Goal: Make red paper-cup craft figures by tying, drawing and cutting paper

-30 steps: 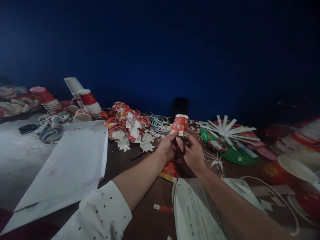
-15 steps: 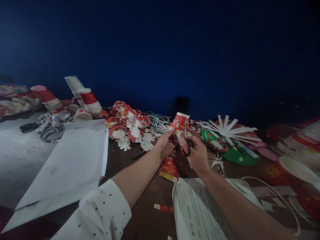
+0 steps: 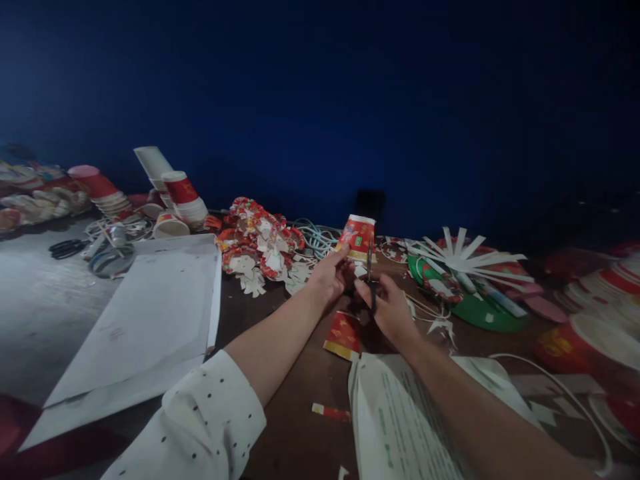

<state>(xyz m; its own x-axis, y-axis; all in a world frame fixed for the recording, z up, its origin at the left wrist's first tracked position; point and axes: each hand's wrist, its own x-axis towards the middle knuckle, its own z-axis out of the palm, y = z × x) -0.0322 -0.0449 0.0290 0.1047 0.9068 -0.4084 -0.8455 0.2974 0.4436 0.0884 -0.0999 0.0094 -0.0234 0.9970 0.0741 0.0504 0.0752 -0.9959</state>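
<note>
My left hand (image 3: 331, 277) grips a red paper cup (image 3: 358, 235) by its lower left side, with the white end facing up. In my right hand (image 3: 393, 307) is a pair of scissors (image 3: 371, 283), blades pointing up along the cup's right side. Whether the blades touch the cup I cannot tell. Just below my hands a red cut piece of cup (image 3: 343, 335) with a gold band lies on the brown table. A narrow red strip (image 3: 331, 413) lies nearer to me.
A white board (image 3: 145, 313) lies at left, with stacked paper cups (image 3: 185, 200) behind it. Red and white paper scraps (image 3: 263, 243) are heaped at the back. At right are a fanned white paper cutout (image 3: 463, 250), a green disc (image 3: 487, 313) and more cups (image 3: 607, 340). A printed sheet (image 3: 395, 413) lies in front.
The cup has risen slightly in view and tilts a little differently. My right hand and the scissors have turned, so the blades stand more upright. The whole view has shifted slightly.
</note>
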